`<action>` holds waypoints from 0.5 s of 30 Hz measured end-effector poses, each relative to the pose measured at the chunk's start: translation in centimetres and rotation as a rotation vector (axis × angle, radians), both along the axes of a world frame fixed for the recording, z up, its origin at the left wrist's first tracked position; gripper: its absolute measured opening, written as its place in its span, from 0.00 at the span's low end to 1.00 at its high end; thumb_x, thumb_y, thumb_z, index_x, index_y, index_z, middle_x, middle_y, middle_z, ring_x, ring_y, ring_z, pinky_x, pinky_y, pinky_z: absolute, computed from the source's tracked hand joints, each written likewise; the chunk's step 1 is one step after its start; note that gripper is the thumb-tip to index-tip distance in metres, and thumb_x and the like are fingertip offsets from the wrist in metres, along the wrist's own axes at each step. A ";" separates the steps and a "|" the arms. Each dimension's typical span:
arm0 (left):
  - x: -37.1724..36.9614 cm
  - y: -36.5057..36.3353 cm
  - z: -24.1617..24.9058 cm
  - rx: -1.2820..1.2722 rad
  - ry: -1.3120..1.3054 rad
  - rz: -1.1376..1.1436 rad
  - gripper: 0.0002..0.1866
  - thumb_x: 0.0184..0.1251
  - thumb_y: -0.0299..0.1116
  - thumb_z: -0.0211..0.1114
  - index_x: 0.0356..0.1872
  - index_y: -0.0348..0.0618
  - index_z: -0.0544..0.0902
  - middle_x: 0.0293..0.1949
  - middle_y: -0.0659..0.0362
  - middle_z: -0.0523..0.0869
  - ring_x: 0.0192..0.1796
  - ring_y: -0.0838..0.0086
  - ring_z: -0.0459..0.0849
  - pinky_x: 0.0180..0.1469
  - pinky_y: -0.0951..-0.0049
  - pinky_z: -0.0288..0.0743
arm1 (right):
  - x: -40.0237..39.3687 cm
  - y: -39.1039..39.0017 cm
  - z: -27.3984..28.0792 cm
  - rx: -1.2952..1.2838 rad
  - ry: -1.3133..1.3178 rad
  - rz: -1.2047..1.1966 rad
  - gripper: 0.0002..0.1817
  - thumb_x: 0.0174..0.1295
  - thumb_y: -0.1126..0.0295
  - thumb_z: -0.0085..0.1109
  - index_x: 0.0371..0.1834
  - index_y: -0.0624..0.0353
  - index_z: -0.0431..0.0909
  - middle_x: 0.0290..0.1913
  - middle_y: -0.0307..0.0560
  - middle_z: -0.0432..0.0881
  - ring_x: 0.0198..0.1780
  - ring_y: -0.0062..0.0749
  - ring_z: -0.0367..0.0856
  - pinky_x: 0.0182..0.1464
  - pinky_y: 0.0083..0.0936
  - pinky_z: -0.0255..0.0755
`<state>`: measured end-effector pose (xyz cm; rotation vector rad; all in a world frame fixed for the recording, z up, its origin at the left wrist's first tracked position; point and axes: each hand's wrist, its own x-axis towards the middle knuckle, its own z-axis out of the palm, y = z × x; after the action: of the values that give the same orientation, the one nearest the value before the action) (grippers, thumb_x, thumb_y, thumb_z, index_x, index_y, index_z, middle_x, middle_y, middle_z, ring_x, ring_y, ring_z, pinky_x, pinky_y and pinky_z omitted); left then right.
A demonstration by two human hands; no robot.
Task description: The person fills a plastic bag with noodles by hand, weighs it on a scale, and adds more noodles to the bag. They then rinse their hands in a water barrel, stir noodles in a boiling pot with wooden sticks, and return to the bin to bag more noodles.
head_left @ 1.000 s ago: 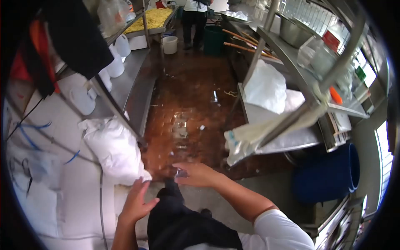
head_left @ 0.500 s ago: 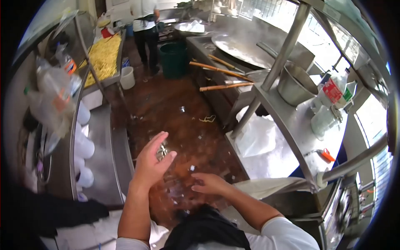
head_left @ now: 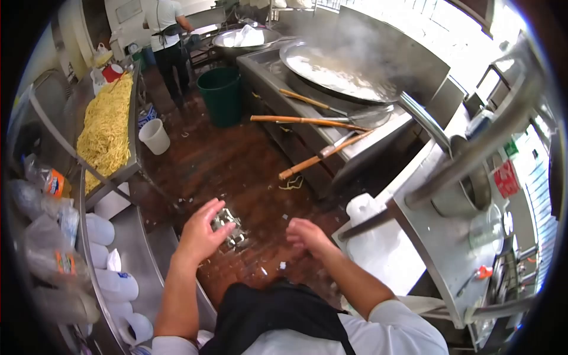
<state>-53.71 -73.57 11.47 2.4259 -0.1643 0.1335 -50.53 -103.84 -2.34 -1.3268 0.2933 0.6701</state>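
Reddish-brown floor (head_left: pixel 201 157) runs open between the steel shelf (head_left: pixel 135 239) of white jugs (head_left: pixel 115 285) at left and the stove counter (head_left: pixel 269 77) at right, whose edge the wooden handles (head_left: pixel 307 120) overhang. Farther up, the green bin (head_left: pixel 220 97) and white bucket (head_left: pixel 155 137) narrow the passage. Both hands look released above the floor, left hand (head_left: pixel 201 234) spread, right hand (head_left: pixel 307 236) loosely bent, nearer the white bag (head_left: pixel 364 207)

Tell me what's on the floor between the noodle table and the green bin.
The head view shows a white bucket beside the noodle table, a blue-and-white item behind it, and a co-worker's legs farther back, near the green bin.
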 end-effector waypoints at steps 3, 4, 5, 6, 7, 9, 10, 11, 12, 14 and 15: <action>7.3 1.3 1.5 -0.215 0.082 -0.009 0.29 0.61 0.40 0.71 0.61 0.36 0.77 0.64 0.47 0.77 0.68 0.60 0.74 0.69 0.66 0.66 | 8.6 1.9 -0.7 0.095 0.121 -0.262 0.41 0.65 0.44 0.58 0.75 0.54 0.57 0.70 0.56 0.69 0.63 0.43 0.74 0.57 0.38 0.72; 10.5 1.6 1.3 -0.211 0.082 -0.050 0.29 0.61 0.40 0.71 0.61 0.36 0.77 0.64 0.47 0.77 0.68 0.60 0.74 0.69 0.66 0.66 | 11.0 2.4 -1.2 0.140 0.172 -0.416 0.41 0.65 0.44 0.58 0.75 0.55 0.56 0.71 0.57 0.67 0.63 0.44 0.74 0.59 0.39 0.71; 14.0 1.8 0.6 -0.099 -0.020 -0.126 0.29 0.61 0.44 0.71 0.60 0.36 0.78 0.63 0.46 0.78 0.65 0.58 0.77 0.65 0.65 0.70 | 13.3 2.8 -2.2 0.189 0.227 -0.578 0.42 0.66 0.45 0.57 0.75 0.56 0.56 0.73 0.57 0.66 0.64 0.45 0.73 0.61 0.40 0.70; 17.0 1.9 0.3 0.006 -0.118 -0.210 0.30 0.61 0.47 0.70 0.59 0.37 0.79 0.61 0.45 0.79 0.62 0.55 0.79 0.60 0.64 0.75 | 15.6 2.9 -3.8 0.311 0.284 -0.716 0.35 0.66 0.48 0.57 0.69 0.58 0.63 0.67 0.56 0.72 0.62 0.46 0.75 0.64 0.42 0.69; 20.3 1.5 0.0 -0.039 -0.056 -0.247 0.30 0.61 0.48 0.69 0.57 0.36 0.80 0.60 0.44 0.80 0.61 0.54 0.80 0.60 0.63 0.75 | 16.3 2.7 -5.6 0.311 0.290 -0.775 0.35 0.66 0.48 0.57 0.69 0.58 0.63 0.67 0.56 0.72 0.62 0.46 0.75 0.64 0.42 0.69; 26.8 0.8 -1.8 0.036 -0.184 -0.383 0.29 0.62 0.49 0.68 0.57 0.37 0.80 0.60 0.45 0.80 0.60 0.54 0.79 0.62 0.61 0.74 | 18.8 2.1 -6.0 0.619 0.172 -0.741 0.29 0.66 0.52 0.58 0.64 0.56 0.66 0.58 0.55 0.78 0.57 0.47 0.79 0.59 0.45 0.74; 29.9 0.3 -2.7 0.013 -0.187 -0.417 0.29 0.62 0.49 0.68 0.57 0.37 0.80 0.60 0.45 0.80 0.60 0.54 0.79 0.62 0.61 0.74 | 19.1 2.1 -5.7 0.645 0.172 -0.747 0.23 0.66 0.54 0.58 0.58 0.55 0.69 0.51 0.50 0.80 0.54 0.46 0.80 0.56 0.44 0.76; 32.7 -0.2 -3.5 0.075 -0.209 -0.483 0.29 0.62 0.49 0.68 0.58 0.37 0.79 0.60 0.46 0.80 0.60 0.54 0.79 0.63 0.59 0.73 | 19.2 2.6 -5.4 0.559 0.216 -0.838 0.17 0.68 0.56 0.57 0.51 0.56 0.73 0.48 0.49 0.80 0.51 0.43 0.80 0.54 0.39 0.76; 35.3 -0.9 -4.3 0.142 -0.233 -0.557 0.30 0.62 0.49 0.67 0.59 0.38 0.78 0.60 0.47 0.80 0.60 0.53 0.79 0.64 0.58 0.72 | 19.0 3.3 -4.8 0.483 0.195 -0.918 0.15 0.69 0.56 0.57 0.47 0.55 0.74 0.42 0.46 0.80 0.44 0.39 0.80 0.47 0.35 0.77; 40.4 -2.7 -6.0 0.246 -0.245 -0.604 0.32 0.61 0.49 0.67 0.62 0.39 0.76 0.61 0.46 0.79 0.62 0.53 0.78 0.65 0.58 0.71 | 18.7 4.5 -3.3 0.408 0.173 -1.036 0.13 0.69 0.56 0.57 0.44 0.54 0.75 0.36 0.44 0.80 0.37 0.34 0.81 0.40 0.31 0.77; 42.6 -3.6 -6.4 0.365 -0.265 -0.610 0.34 0.60 0.49 0.68 0.64 0.40 0.74 0.62 0.46 0.78 0.63 0.53 0.77 0.66 0.59 0.70 | 18.2 5.0 -2.2 0.161 0.058 -1.103 0.12 0.70 0.56 0.57 0.42 0.53 0.75 0.31 0.40 0.77 0.30 0.29 0.77 0.33 0.27 0.73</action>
<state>-11.09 -77.19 5.11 2.5810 -1.1166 0.1552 -32.30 -98.81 -4.50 -0.8030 0.9048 -0.2036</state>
